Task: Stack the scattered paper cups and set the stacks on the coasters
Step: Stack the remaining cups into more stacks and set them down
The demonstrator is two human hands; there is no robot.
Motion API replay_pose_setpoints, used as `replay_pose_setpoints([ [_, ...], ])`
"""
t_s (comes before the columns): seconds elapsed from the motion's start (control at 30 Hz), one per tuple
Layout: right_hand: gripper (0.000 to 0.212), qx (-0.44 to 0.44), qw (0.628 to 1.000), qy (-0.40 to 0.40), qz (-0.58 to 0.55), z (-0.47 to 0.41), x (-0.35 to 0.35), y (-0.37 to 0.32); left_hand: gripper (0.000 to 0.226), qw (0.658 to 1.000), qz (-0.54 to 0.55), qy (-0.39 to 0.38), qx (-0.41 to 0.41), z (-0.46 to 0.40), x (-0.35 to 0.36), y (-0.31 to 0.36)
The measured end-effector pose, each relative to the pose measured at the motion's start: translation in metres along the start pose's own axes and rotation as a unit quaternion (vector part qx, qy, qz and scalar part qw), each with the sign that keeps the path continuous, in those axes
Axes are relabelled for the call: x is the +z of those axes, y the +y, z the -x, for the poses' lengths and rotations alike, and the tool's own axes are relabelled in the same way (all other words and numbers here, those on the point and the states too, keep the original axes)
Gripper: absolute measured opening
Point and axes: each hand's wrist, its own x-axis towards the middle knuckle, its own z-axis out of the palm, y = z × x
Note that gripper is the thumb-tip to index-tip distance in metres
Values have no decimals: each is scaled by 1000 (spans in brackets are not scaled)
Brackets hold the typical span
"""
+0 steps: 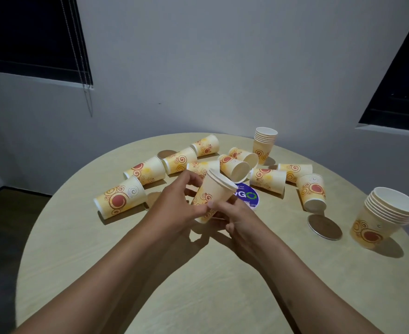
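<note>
Two hands gripping one short stack of cream paper cups (214, 197) — tilted.
Left hand (174, 208) and right hand (234, 213) are curling round its orange-swirled wall — rims nested together.

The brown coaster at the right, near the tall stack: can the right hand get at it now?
Probably not at once: the right hand holds the nested cups together with the left hand. The way to the coaster looks free.

Plain office-like room, round laminate table (150, 273), bare wall (198, 68), blinded windows (30, 32)
</note>
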Motion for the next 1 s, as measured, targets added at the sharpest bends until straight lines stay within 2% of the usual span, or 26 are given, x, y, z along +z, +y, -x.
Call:
replay_pose_setpoints([
  [0.07,60,-5,1000,14,11,-1,4,0,50,994,-103,29,1,8,-13,-4],
  [0.1,57,-3,1000,26,-2,-2,5,-1,50,982,-174,67,4,11,-23,-7],
  [0.17,55,-1,998,63,-18,-4,4,-6,51,936,-320,148,11,14,-48,-16],
  [0.2,55,-4,997,80,-19,-5,4,-9,55,911,-378,162,-4,14,-63,-23],
  [0.3,47,4,992,107,-60,-8,4,-12,70,869,-470,90,-125,15,-94,-41],
  [0.33,45,9,991,110,-80,-7,5,-13,70,865,-474,63,-150,16,-97,-46],
  [0.4,46,0,988,115,-106,-5,7,-18,64,873,-463,47,-148,17,-96,-52],
  [0.5,53,-36,988,111,-103,-7,10,-24,62,908,-403,79,-81,18,-86,-45],
  [0.6,70,-63,986,110,-106,-5,15,-31,58,943,-321,81,0,18,-62,-24],
  [0.67,63,-79,986,112,-98,-5,20,-33,59,955,-290,64,24,16,-42,-13],
  [0.73,56,-69,993,90,-36,-2,26,-32,66,966,-250,62,29,13,-25,-8],
  [0.83,90,-16,999,16,37,4,29,-28,66,981,-182,68,19,6,-11,-8],
  [0.87,94,-10,999,4,41,4,27,-27,66,983,-167,68,15,4,-8,-9],
  [1.0,68,-16,998,45,41,1,16,-25,84,980,-195,43,19,-1,-8,-13],
])
